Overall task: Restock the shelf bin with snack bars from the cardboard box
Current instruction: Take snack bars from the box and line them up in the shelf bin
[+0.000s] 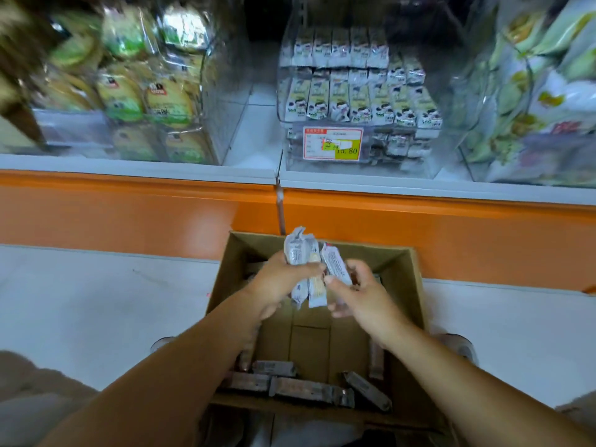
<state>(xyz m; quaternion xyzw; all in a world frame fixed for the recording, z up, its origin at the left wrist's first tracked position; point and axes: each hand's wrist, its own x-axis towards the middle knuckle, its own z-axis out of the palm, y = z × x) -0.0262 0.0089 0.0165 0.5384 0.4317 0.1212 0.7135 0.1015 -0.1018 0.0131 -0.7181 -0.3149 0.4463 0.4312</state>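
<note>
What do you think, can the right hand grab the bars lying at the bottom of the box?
Probably yes, once it lets go. The cardboard box is open on top and nothing covers the loose bars, but the right hand is pinching a snack bar now.

Cardboard box (222, 285) on floor before the shelf, snack bars (300, 387) inside it, shelf bin (361, 162) above, behind
</note>
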